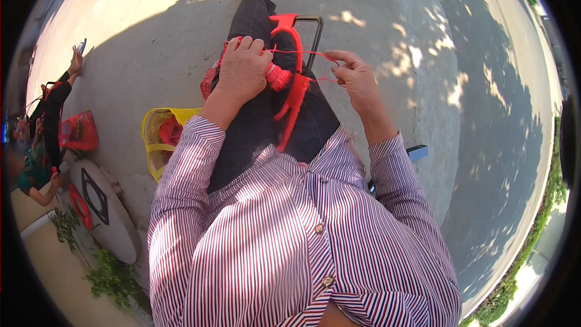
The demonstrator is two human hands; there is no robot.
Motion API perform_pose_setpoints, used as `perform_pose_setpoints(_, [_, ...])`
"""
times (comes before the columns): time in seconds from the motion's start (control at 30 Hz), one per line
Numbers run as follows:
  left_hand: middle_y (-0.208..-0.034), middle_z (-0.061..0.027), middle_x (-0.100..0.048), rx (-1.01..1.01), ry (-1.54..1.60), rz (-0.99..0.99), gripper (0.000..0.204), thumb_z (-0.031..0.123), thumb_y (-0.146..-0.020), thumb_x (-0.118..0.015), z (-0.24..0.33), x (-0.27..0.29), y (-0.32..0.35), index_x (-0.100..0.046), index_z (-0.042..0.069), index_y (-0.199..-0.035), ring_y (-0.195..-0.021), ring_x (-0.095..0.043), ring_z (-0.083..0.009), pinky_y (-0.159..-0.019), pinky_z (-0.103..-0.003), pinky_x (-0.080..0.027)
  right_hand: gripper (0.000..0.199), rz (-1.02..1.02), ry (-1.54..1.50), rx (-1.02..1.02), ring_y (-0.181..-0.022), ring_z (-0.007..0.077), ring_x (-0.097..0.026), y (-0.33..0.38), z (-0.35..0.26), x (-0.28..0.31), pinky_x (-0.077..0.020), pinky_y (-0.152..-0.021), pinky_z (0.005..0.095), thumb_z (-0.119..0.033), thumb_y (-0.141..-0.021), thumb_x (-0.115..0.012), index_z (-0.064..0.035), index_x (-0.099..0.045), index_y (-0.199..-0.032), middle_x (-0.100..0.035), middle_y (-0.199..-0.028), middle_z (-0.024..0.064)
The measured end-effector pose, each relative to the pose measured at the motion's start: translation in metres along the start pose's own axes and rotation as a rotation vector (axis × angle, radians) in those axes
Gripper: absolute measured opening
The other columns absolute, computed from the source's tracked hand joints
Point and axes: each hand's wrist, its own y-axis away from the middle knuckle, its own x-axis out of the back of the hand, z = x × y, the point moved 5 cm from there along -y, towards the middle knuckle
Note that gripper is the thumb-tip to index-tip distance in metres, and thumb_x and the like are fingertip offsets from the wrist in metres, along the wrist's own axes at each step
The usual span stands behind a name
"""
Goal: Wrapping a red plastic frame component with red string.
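Observation:
Across my lap lies a dark metal frame (319, 35), partly covered in red woven cord (295, 98). My left hand (243, 68) is closed over the frame's far left part, with a bundle of red cord (278, 77) showing beside its fingers. What lies beneath its palm is hidden. To the right of the frame, my right hand (356, 79) pinches a thin red strand (305, 52) between thumb and fingers. That strand runs taut from near my left hand. A second, lower strand (321, 79) also reaches from the frame to my right hand.
A clear bag with yellow edging (147, 139) holds red material at my left. Beyond it are a red bag (80, 131) and another seated person (39, 169). A round slab (118, 230) carries frames. A blue box (417, 152) sits by my right elbow.

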Motion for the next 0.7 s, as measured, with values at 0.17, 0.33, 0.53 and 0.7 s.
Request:
perform_pose_setpoints(0.17, [-0.093, -0.0066, -0.061, 0.148, 0.012, -0.250, 0.018, 0.018, -0.072, -0.066, 0.022, -0.016, -0.022, -0.069, 0.010, -0.087, -0.097, -0.057, -0.0241, -0.089, -0.039, -0.040, 0.034, 0.206, 0.599, 0.286, -0.117, 0.0240, -0.051, 0.014, -0.012, -0.018, -0.0470, -0.093, 0.0350, -0.002, -0.074, -0.069, -0.0096, -0.070, -0.107, -0.051, -0.129, 0.0106])
perform_pose_setpoints(0.33, [-0.095, -0.0061, -0.062, 0.152, 0.028, -0.375, 0.019, 0.021, -0.074, -0.066, 0.035, -0.018, -0.020, -0.070, 0.010, -0.090, -0.099, -0.058, -0.0231, -0.086, -0.039, -0.040, 0.040, 0.231, 0.939, 0.605, -0.123, 0.0336, -0.047, 0.039, -0.030, -0.034, -0.0405, -0.102, 0.0426, -0.012, -0.063, -0.082, -0.0119, -0.070, -0.101, -0.052, -0.132, 0.0113])
perform_pose_setpoints(0.53, [-0.097, -0.0066, -0.063, 0.180, 0.054, -0.418, 0.021, 0.022, -0.075, -0.066, 0.036, -0.019, -0.022, -0.070, 0.009, -0.091, -0.099, -0.058, -0.0236, -0.086, -0.039, -0.040, 0.035, 0.129, 1.075, 0.788, -0.120, 0.0328, -0.049, 0.038, -0.030, -0.041, -0.0426, -0.099, 0.0430, -0.009, -0.064, -0.080, -0.0119, -0.071, -0.098, -0.057, -0.126, 0.0078])
perform_pose_setpoints(0.7, [-0.097, -0.0065, -0.063, 0.217, 0.022, -0.406, 0.021, 0.022, -0.075, -0.065, 0.033, -0.022, -0.020, -0.070, 0.009, -0.091, -0.099, -0.059, -0.0239, -0.086, -0.040, -0.040, 0.025, 0.338, 0.739, 0.772, -0.109, 0.0308, -0.056, 0.052, -0.072, -0.031, -0.0489, -0.090, 0.0391, -0.006, -0.070, -0.075, -0.0099, -0.071, -0.095, -0.059, -0.121, 0.0093])
